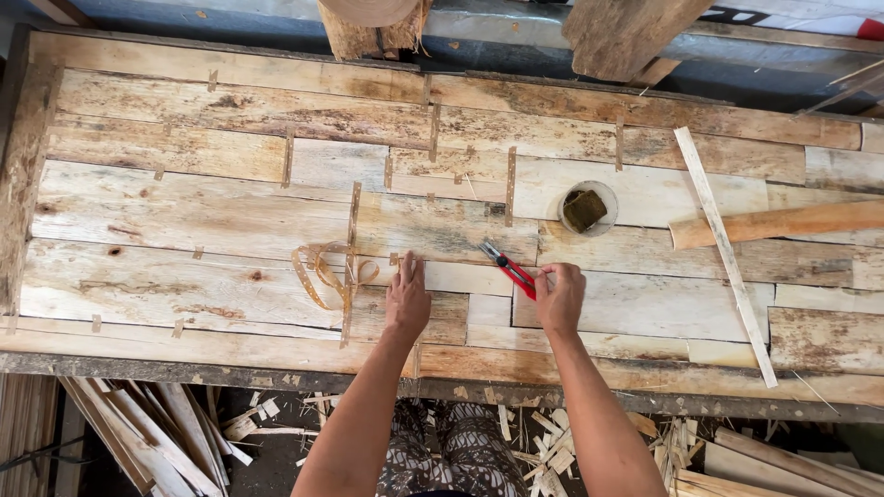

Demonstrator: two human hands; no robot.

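Observation:
A wide sheet of pale wood veneer pieces (184, 212), joined with short strips of brown tape, covers the workbench. My left hand (407, 299) lies flat on the veneer near the front edge, fingers together. My right hand (558, 294) grips a red-handled utility knife (508, 268) whose blade end points up and left over a seam between two veneer pieces. A loose curl of perforated brown tape (324, 270) lies just left of my left hand.
A small round dish with a dark sponge (587, 209) sits behind the knife. A thin white strip (725, 248) and a thicker wooden stick (778, 223) lie at the right. Wood offcuts and slats litter the floor (543, 433) below the bench edge.

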